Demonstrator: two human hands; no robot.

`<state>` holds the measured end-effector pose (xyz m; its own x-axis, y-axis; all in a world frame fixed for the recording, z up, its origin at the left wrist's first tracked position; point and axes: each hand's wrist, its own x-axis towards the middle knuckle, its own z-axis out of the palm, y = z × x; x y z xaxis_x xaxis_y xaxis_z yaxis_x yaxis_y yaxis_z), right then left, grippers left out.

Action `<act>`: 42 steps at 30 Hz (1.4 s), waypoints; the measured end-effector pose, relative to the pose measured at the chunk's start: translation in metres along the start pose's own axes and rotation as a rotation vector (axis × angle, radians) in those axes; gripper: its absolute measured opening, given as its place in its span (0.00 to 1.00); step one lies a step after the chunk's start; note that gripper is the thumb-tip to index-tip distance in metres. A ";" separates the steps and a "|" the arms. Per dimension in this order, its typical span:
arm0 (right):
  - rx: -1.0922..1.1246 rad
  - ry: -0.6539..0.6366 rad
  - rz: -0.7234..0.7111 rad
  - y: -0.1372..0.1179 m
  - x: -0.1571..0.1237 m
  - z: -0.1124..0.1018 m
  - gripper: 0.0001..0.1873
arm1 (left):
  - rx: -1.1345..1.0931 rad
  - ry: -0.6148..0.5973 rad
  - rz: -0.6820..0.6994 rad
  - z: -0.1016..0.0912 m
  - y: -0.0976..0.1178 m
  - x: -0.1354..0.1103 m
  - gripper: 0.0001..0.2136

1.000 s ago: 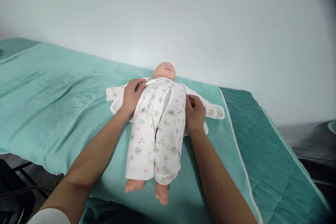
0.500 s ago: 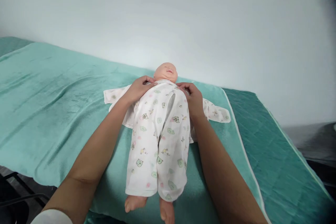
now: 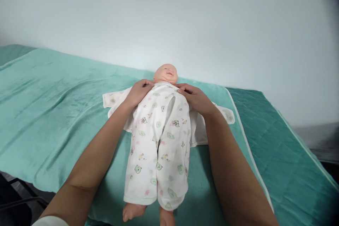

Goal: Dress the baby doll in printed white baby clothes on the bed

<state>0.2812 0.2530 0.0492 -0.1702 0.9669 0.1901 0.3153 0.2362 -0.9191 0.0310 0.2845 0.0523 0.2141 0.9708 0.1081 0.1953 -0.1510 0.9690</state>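
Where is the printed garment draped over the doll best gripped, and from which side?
Probably at its top hem below the doll's chin, one corner per hand, coming from the foot end. The garment lies limp along the doll, and that hem, where the left hand and right hand rest, offers a free edge to pinch.

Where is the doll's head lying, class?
In the head view the doll's head lies centre frame on the teal towel, just beyond the left hand and right hand.
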 end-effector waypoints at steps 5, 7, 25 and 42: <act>-0.259 0.304 -0.004 0.010 0.013 0.010 0.12 | 0.030 -0.063 -0.069 -0.005 0.008 -0.004 0.13; -0.294 0.338 -0.023 0.012 0.015 0.015 0.12 | 0.023 -0.098 -0.045 -0.006 0.008 -0.005 0.12; -0.076 0.391 -0.105 0.012 -0.011 0.031 0.13 | 0.127 0.197 0.200 0.000 -0.026 0.004 0.10; -0.388 0.054 -0.245 -0.089 -0.270 0.132 0.17 | 0.297 0.117 0.280 -0.005 -0.032 -0.300 0.12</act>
<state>0.1758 -0.0422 0.0342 -0.2376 0.8793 0.4128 0.5996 0.4671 -0.6498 -0.0439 -0.0011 -0.0102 0.1914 0.8966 0.3994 0.4164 -0.4426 0.7942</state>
